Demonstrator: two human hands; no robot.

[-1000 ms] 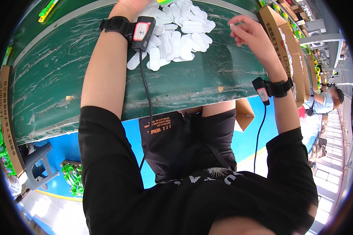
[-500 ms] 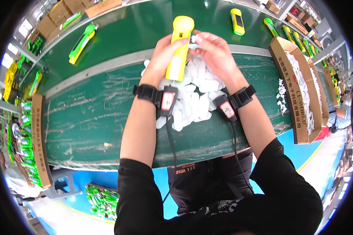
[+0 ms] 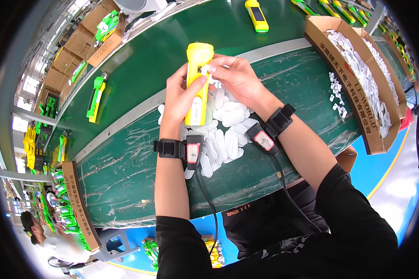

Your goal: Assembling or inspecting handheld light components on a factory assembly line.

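Observation:
A yellow flashlight (image 3: 200,55) stands head-away above the pile, with a small dark slot in its side and a white label lower on the handle. My left hand (image 3: 178,95) is wrapped round it, thumb across the front. Between the thumb and index finger of my right hand (image 3: 241,80) is a small white plastic piece (image 3: 204,70), right at the slot; whether it sits inside cannot be made out. Below both hands, a loose heap of white oval plastic pieces (image 3: 221,144) lies on the scratched green work surface (image 3: 125,176).
Cardboard boxes (image 3: 333,58) of white parts stand at the right, with small white pieces (image 3: 337,100) spilled beside them. Yellow-green flashlights (image 3: 96,100) lie on the far green belt (image 3: 163,51). Another cardboard box (image 3: 80,204) is at the left. A person (image 3: 42,237) is at lower left.
My right hand has brought the small white piece from beside the flashlight to its dark slot. The whole view has shifted and turned; my left hand still grips the flashlight.

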